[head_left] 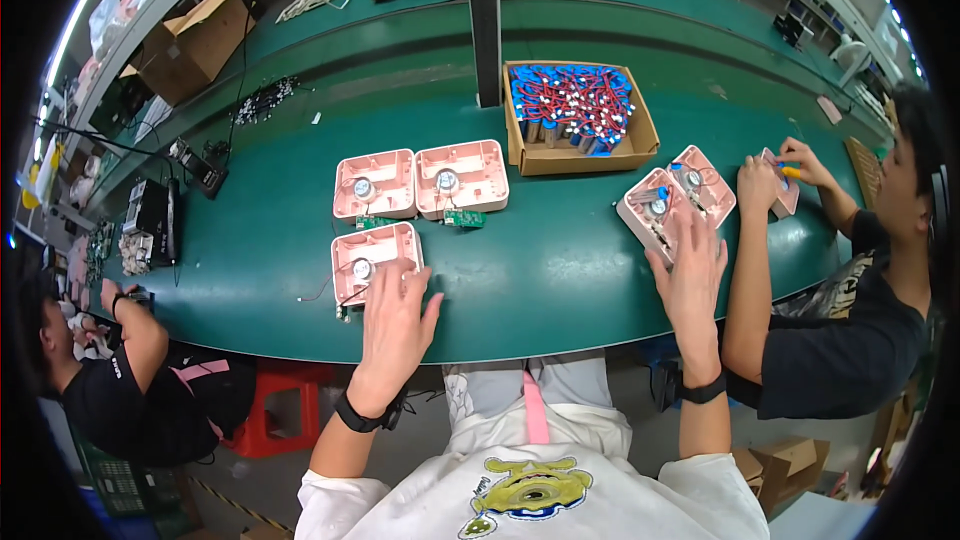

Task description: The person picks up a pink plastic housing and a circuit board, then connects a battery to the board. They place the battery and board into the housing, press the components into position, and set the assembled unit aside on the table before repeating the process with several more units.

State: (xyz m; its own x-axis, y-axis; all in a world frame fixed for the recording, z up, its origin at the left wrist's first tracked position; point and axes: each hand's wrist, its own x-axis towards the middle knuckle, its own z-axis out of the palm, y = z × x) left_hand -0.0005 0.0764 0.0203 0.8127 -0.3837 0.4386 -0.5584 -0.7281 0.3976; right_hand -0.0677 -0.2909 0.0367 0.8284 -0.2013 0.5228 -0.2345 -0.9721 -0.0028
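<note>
My left hand (pixel 395 315) lies over the right side of a pink plastic housing (pixel 345 252), its fingers stretched out and apart. This housing has a round silver speaker (pixel 362 270) inside and thin wires at its lower left. Behind it, two more pink housings (pixel 487 162) stand side by side with speakers and green circuit boards (pixel 464 219) at their front edges. My right hand (pixel 692 275) reaches over the near edge of another pink housing (pixel 640 202), fingers extended; whether it touches is unclear. That one holds a blue-wrapped battery (pixel 655 194) and leans against a further housing (pixel 716 192).
A cardboard box (pixel 580 160) of blue batteries with red wires stands behind, beside a dark post (pixel 485 30). On the right, a co-worker's hands (pixel 760 180) work on a pink part. Another person (pixel 120 370) sits left, near black equipment (pixel 150 225) on the green table (pixel 540 290).
</note>
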